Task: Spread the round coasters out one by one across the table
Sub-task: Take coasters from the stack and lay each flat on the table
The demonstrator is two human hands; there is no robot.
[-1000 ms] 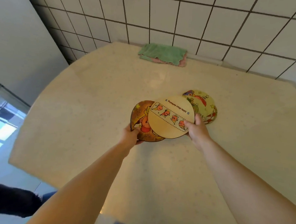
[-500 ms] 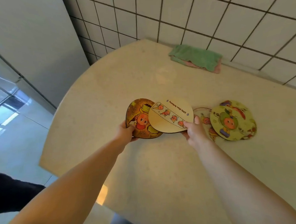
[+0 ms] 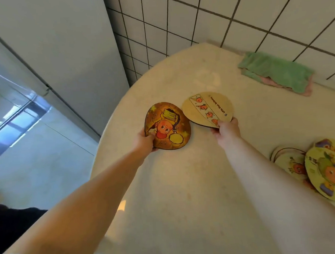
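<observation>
My left hand (image 3: 144,141) grips the near-left rim of an orange-gold coaster (image 3: 167,126) printed with a cartoon character, low over the table's left part. My right hand (image 3: 226,130) pinches the near edge of a pale tan coaster (image 3: 207,109) with a strip of small figures; it is tilted just right of the gold one, their edges nearly touching. Two more coasters lie flat at the right edge: a yellow-green one (image 3: 329,169) overlapping a cream one (image 3: 290,164).
The beige table (image 3: 185,184) has a curved left edge that drops to the floor. A folded green cloth on a pink one (image 3: 276,72) lies at the back against the tiled wall. A person's dark sleeve shows at the far left.
The two held coasters overlapped before and are now side by side. Both have shifted left toward the table's edge, away from the two lying coasters, and the view has swung left.
</observation>
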